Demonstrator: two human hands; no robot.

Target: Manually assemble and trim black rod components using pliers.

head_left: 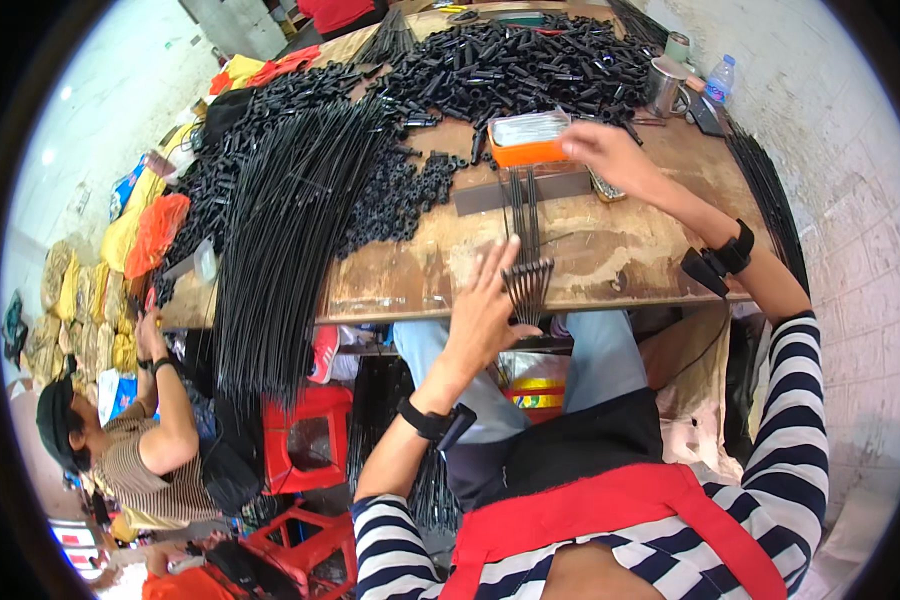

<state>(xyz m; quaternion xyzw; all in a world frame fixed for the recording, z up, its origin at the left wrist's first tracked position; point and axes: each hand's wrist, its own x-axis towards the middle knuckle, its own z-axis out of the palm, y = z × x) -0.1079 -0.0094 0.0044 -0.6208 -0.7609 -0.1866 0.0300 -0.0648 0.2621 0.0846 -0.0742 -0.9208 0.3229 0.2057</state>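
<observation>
My left hand [483, 300] lies at the table's near edge, its fingers stretched out flat. Its fingertips and thumb touch a small group of thin black rods [526, 225], whose thicker near ends [528, 280] fan out side by side. The rods run away from me across a flat dark bar [480, 199]. Beyond that bar stands an orange box [528, 155] filled with thin, pale, needle-like pieces [530, 128]. At the box's right end is my right hand [610, 155], fingers drawn together; anything between them is too small to make out.
A thick bundle of long black rods [280, 220] overhangs the near edge on my left. Black tubular parts [515, 70] are heaped at the back, with small black rings [395, 200] nearer. A metal mug [663, 88] and bottle [719, 80] stand back right. Another person [155, 440] works at left.
</observation>
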